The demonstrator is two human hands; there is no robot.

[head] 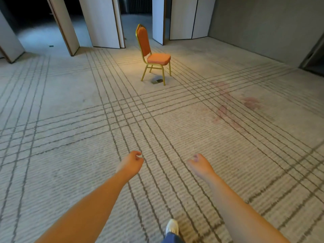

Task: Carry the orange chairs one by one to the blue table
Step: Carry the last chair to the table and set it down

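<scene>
One orange chair with a gold metal frame stands upright on the carpet, well ahead of me and slightly left of centre, its seat facing right. My left hand and my right hand reach forward side by side in the lower middle of the view, far short of the chair. Both hold nothing, and their fingers hang loosely curled. No blue table is in sight.
White folding partition panels stand behind the chair, with dark openings between them. A grey wall runs along the right. A small floor plate lies under the chair. Striped carpet stretches between me and the chair. My shoe shows at the bottom.
</scene>
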